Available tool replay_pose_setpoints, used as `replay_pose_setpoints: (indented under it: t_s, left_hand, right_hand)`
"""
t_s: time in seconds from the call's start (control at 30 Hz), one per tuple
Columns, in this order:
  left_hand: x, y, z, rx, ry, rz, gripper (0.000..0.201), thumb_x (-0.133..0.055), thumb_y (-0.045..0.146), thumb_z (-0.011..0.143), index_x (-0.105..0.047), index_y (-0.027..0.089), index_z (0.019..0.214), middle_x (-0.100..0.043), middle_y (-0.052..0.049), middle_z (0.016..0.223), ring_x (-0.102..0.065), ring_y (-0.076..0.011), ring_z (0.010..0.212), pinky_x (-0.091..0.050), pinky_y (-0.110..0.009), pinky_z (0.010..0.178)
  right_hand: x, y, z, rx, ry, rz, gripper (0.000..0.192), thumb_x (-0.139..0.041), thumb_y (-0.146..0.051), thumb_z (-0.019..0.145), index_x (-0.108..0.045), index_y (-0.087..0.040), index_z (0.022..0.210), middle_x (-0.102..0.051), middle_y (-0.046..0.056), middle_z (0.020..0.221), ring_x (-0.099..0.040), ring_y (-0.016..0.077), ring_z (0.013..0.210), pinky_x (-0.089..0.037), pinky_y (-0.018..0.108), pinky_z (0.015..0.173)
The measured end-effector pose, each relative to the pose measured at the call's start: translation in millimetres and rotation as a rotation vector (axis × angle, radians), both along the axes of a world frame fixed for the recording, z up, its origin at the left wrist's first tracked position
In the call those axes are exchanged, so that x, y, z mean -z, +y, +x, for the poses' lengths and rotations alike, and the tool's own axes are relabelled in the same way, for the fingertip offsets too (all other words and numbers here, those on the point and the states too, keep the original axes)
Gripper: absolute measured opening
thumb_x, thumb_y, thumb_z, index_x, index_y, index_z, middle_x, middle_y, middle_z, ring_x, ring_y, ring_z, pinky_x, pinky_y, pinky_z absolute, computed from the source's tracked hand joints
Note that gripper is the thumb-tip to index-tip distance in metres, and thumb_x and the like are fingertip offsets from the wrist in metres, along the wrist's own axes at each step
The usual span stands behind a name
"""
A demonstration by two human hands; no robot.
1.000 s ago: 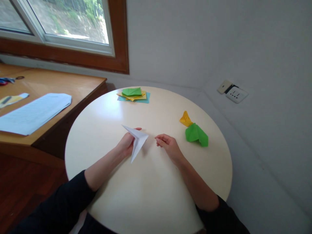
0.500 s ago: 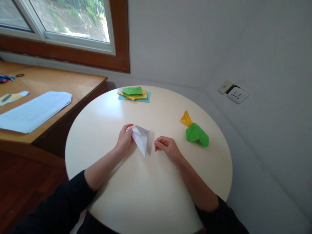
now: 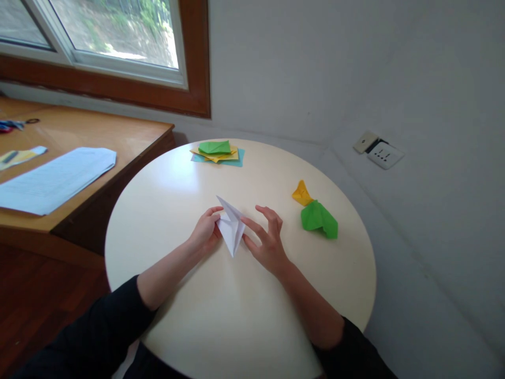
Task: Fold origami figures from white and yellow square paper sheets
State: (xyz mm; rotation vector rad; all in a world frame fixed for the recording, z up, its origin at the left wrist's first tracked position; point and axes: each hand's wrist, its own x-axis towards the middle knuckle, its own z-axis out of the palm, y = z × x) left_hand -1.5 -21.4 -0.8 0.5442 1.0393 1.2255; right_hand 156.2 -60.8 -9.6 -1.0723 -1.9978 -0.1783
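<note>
My left hand (image 3: 205,230) is closed on the left side of a folded white paper (image 3: 231,231), the thumb on top and the other fingers partly hidden. The paper has pointed flaps, one rising to the upper left and another pointing down toward me. At its right edge is my right hand (image 3: 269,243), with its fingers spread. The index fingertip touches the paper, and the thumb tip is close to the same edge. Right of this hand, a green folded paper (image 3: 319,217) lies against a small orange-yellow folded paper (image 3: 302,193).
A stack of coloured papers (image 3: 216,152), green over yellow over blue, lies at the far rim of the round white table (image 3: 232,321). A wooden desk (image 3: 134,129) at the left holds a white sheet bundle (image 3: 59,181) and scissors (image 3: 18,125). A wall with a socket (image 3: 384,153) stands at the right.
My right hand has unfolded from a loose curl and moved left to the paper's edge. The white paper has turned slightly, and its upper flap now stands higher. My left hand keeps its hold.
</note>
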Motion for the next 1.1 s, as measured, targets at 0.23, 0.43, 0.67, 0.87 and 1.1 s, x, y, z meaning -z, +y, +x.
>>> replay_pose_setpoints:
  t_s: [0.23,0.43,0.67,0.87,1.1]
  left_hand:
    - [2.7,0,2,0.095,-0.061,-0.062,0.018,-0.044,0.002,0.072,-0.052,0.014,0.083,-0.057,0.000,0.058,-0.055,-0.0100,0.048,-0.045,-0.019,0.046]
    - [-1.2,-3,4,0.164,-0.074,-0.105,0.017,-0.041,-0.001,0.075,-0.053,0.011,0.078,-0.059,-0.003,0.059,-0.057,-0.0102,0.048,-0.048,-0.020,0.049]
    - [-10.2,-6,0,0.485,-0.138,-0.248,0.017,-0.038,0.018,0.085,-0.052,0.009,0.089,-0.066,-0.010,0.066,-0.066,-0.0184,0.058,-0.054,-0.032,0.062]
    - [-13.2,-9,-1,0.553,0.114,-0.113,0.020,-0.037,0.031,0.086,-0.048,0.016,0.094,-0.054,0.002,0.043,-0.049,-0.0117,0.031,-0.045,-0.023,0.041]
    - [-18.1,-7,-6,0.183,0.396,0.288,0.010,-0.050,0.022,0.072,-0.053,0.015,0.079,-0.046,0.006,0.046,-0.040,-0.0056,0.039,-0.036,-0.018,0.041]
  right_hand:
    - [-4.4,-1,5,0.022,0.047,-0.025,0.027,-0.057,-0.018,0.078,-0.059,-0.030,0.102,-0.047,0.006,0.115,-0.042,0.0241,0.111,-0.036,0.043,0.094]
    - [-7.5,-2,6,-0.013,0.025,0.019,0.015,-0.057,-0.016,0.078,-0.064,-0.027,0.086,-0.051,0.006,0.109,-0.046,0.0222,0.105,-0.039,0.041,0.090]
    - [-6.4,2,10,-0.023,0.209,0.073,0.013,-0.053,-0.013,0.080,-0.058,-0.022,0.088,-0.054,0.008,0.105,-0.049,0.0210,0.105,-0.043,0.041,0.088]
    - [-1.0,14,17,0.058,0.756,-0.152,0.012,-0.047,-0.027,0.084,-0.053,-0.020,0.093,-0.058,0.007,0.100,-0.056,0.0174,0.096,-0.047,0.036,0.083]
    - [-3.2,18,22,0.007,1.092,-0.399,0.016,-0.054,-0.035,0.078,-0.054,-0.019,0.080,-0.057,0.000,0.078,-0.054,0.0136,0.076,-0.045,0.030,0.075]
